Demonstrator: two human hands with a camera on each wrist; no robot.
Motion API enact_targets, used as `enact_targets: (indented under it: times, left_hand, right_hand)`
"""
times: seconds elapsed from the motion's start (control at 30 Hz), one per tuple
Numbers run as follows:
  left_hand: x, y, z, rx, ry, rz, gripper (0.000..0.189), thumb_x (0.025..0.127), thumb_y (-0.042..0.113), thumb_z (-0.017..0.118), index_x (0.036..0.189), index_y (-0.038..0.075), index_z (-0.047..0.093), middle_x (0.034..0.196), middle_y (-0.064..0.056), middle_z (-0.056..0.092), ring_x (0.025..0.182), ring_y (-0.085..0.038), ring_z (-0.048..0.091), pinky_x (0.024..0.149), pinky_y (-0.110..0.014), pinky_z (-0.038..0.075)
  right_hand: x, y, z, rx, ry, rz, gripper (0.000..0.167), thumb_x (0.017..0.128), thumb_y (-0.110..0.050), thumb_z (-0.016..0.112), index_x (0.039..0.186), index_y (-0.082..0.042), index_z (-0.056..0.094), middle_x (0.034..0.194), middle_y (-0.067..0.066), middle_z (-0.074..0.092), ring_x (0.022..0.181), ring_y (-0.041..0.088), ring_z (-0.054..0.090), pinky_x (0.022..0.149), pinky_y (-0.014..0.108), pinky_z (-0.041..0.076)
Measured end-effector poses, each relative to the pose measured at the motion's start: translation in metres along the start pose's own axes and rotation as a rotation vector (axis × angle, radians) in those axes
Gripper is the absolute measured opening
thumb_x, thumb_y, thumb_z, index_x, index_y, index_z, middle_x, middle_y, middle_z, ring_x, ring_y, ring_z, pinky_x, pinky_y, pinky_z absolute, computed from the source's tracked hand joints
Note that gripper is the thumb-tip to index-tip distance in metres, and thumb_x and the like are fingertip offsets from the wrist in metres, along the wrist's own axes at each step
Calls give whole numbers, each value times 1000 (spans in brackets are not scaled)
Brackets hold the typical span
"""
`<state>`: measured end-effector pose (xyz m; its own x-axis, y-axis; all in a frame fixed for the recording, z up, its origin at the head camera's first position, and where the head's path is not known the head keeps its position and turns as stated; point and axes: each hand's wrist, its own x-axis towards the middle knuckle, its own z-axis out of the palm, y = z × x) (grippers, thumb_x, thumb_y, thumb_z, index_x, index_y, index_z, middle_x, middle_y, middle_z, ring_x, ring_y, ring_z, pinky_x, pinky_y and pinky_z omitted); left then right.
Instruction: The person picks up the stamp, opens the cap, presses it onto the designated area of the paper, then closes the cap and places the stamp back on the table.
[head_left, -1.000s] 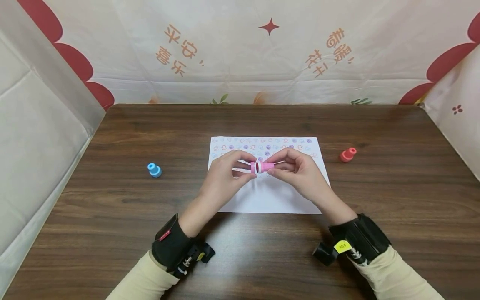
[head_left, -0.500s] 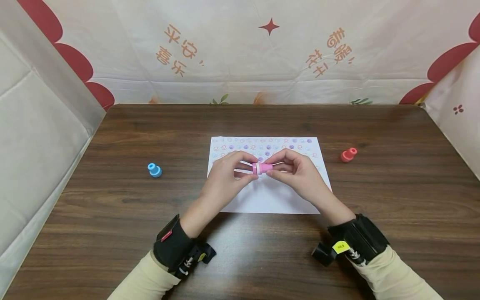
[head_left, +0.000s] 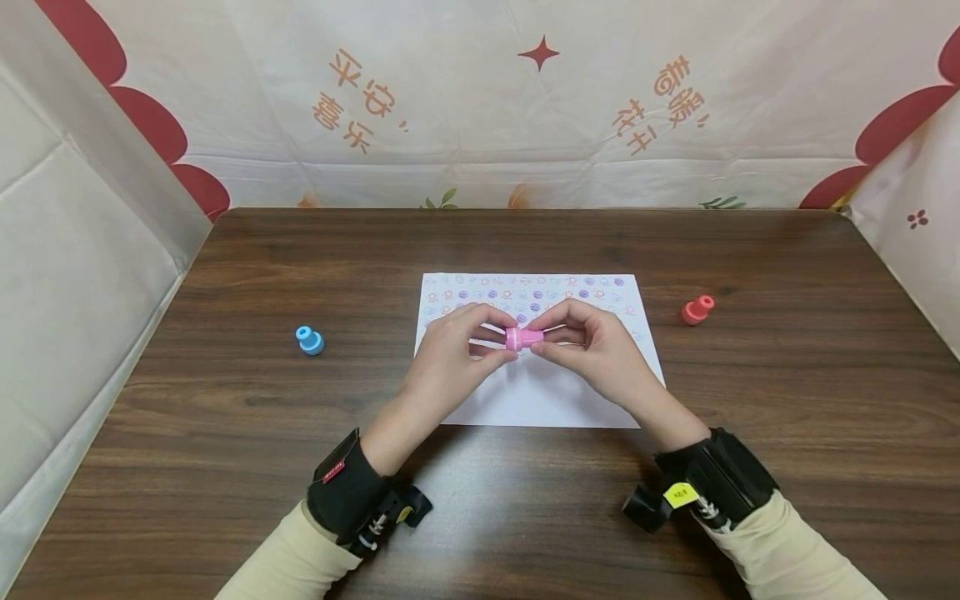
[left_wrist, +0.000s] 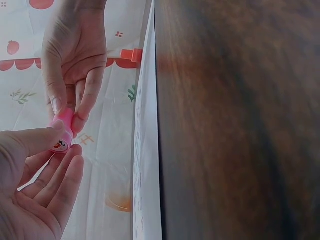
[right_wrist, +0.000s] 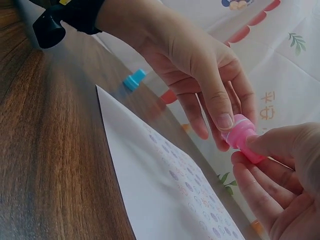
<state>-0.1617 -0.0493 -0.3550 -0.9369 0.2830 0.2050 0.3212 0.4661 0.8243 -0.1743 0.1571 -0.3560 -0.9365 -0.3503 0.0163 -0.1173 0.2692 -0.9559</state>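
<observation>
A small pink stamp is held level above the paper in the head view, between both hands. My left hand pinches its wide capped end with thumb and fingertips. The narrow handle end is gripped by the thumb and fingers of my right hand. Cap and body sit together, with a pale band around the stamp in the right wrist view. A little printed picture shows on the end of the stamp in the left wrist view. Fingertips cover parts of it.
Under the hands lies white paper with rows of small red, blue and purple prints. A blue stamp stands on the wooden table to the left, and a red stamp on the right. A printed curtain hangs behind.
One second ago the pink cap and stamp body were apart, with a dark red face between them. The hands have brought them together, and the gap is gone.
</observation>
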Motion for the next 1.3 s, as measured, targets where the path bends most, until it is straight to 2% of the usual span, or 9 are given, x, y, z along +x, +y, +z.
enact_targets:
  times: [0.33, 0.67, 0.87, 1.1, 1.3]
  left_hand:
    - [0, 1, -2, 35, -15, -6, 26, 82, 10, 82, 105, 9, 71, 105, -4, 74, 94, -17, 75, 78, -20, 60]
    - [-1, 0, -3, 44, -38, 16, 30, 83, 10, 80, 112, 11, 72, 110, -4, 73, 95, -17, 75, 77, -20, 60]
    - [0, 0, -3, 40, -38, 4, 29, 83, 7, 80, 110, 10, 72, 110, -5, 73, 96, -19, 75, 77, -22, 61]
    - [0, 0, -9, 39, -7, -17, 32, 81, 5, 81, 111, 9, 70, 111, -5, 72, 97, -19, 74, 79, -25, 62]
    - [1, -1, -17, 24, 12, -58, 31, 83, 5, 79, 112, 9, 67, 113, -6, 71, 99, -21, 73, 82, -31, 62]
  right_hand:
    - [1, 0, 1, -13, -3, 16, 22, 88, 0, 72, 108, 3, 65, 109, 7, 69, 91, 4, 72, 79, 23, 60]
    - [1, -2, 1, -33, -15, 15, 23, 88, 0, 73, 109, 2, 64, 112, 15, 67, 91, 4, 72, 79, 21, 60]
    - [1, -5, 0, -67, -19, 0, 25, 88, -3, 73, 112, 1, 65, 113, 16, 67, 92, 3, 71, 79, 21, 60]
    - [0, -7, -11, -134, 0, -49, 26, 89, -6, 73, 113, -1, 65, 112, 16, 69, 93, 2, 71, 79, 18, 59]
    - [0, -9, -28, -196, 54, -99, 24, 89, -4, 73, 112, -1, 67, 110, 17, 71, 92, 0, 71, 80, 14, 58]
